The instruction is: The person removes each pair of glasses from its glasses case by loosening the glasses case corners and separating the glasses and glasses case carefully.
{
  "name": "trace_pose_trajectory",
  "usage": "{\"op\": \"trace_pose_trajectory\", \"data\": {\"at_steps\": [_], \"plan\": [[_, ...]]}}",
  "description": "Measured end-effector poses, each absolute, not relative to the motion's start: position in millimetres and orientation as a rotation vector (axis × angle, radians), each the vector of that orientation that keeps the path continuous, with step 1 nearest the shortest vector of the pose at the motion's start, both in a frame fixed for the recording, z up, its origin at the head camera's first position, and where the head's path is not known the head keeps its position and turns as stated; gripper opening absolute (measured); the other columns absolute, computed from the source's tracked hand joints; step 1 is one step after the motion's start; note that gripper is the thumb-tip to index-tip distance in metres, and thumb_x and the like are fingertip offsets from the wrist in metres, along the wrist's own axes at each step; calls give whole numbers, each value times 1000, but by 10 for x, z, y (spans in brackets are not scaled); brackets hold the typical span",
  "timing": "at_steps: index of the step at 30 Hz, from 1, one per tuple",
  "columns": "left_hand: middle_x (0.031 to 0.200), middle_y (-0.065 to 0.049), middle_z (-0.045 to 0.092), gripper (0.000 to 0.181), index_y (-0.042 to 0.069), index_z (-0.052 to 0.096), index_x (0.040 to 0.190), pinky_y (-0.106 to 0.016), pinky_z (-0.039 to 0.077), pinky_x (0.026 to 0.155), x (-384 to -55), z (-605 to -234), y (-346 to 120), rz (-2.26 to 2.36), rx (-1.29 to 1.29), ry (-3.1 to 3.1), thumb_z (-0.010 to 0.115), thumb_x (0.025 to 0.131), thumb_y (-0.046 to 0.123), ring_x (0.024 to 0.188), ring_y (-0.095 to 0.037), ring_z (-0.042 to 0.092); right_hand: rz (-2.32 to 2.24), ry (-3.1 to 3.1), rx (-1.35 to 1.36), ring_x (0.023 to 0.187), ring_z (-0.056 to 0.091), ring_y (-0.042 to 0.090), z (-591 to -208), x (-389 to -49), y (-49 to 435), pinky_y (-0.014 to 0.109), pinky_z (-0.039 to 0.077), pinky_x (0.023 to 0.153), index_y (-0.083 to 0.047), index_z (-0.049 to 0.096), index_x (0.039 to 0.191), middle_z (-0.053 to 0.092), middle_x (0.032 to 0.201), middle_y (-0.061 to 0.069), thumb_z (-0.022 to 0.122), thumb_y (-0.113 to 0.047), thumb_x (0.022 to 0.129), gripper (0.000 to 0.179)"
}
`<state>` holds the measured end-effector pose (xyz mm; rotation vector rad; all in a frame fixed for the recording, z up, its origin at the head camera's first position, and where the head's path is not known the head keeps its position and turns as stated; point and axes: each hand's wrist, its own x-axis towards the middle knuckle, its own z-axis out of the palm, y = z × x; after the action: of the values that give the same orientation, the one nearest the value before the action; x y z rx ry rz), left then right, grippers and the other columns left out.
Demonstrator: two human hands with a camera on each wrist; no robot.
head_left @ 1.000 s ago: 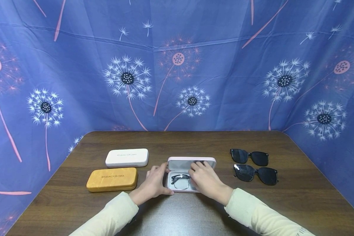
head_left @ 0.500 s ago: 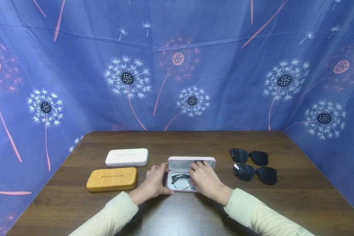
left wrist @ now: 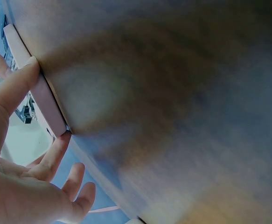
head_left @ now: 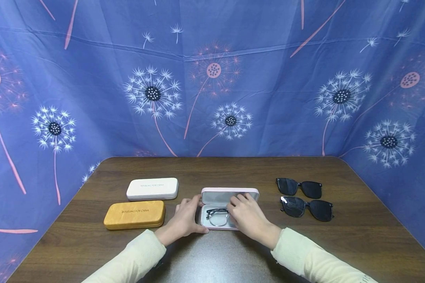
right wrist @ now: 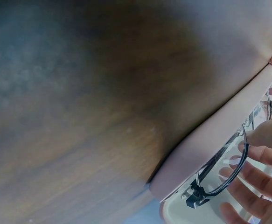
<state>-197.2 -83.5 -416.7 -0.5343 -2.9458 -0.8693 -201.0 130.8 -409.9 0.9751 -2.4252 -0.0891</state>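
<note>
A pink eyeglass case (head_left: 212,196) lies with its lid raised at the middle of the table, its pale lining showing. My left hand (head_left: 185,217) grips the case's left end, thumb on the front wall and a finger at the far corner; the left wrist view shows that thumb (left wrist: 21,79) against the pink wall. Inside the case sit half-black, clear-lensed eyeglasses (head_left: 212,211). My right hand (head_left: 249,218) pinches them near the middle, covering their right half. In the right wrist view, thumb and fingers sit on either side of the eyeglasses' dark rim (right wrist: 239,168).
To the left, a white case (head_left: 152,189) and a yellow case (head_left: 134,215) lie closed on the brown wooden table (head_left: 212,255). Two pairs of dark sunglasses, the farther pair (head_left: 311,190) and the nearer pair (head_left: 321,211), lie at right. A blue patterned cloth (head_left: 269,118) hangs behind.
The eyeglasses have shifted very slightly to the right inside the case, with my right hand moving a little alongside. My left hand and the case stay in place.
</note>
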Motion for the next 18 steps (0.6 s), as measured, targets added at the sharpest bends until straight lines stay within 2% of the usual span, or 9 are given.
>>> {"op": "trace_pose_trajectory", "data": {"at_steps": [18], "plan": [[109,-6,63,93,0,42,126,-48,32,89,-1961,-4170,-836,-880,-555,-2923,89,49,24,109,-32,46,-102,-2333,969,69,54,15,-4013,-1974,1355,30,41,62,-18,66,75,59,74,-4,74,-19,68,11]]}}
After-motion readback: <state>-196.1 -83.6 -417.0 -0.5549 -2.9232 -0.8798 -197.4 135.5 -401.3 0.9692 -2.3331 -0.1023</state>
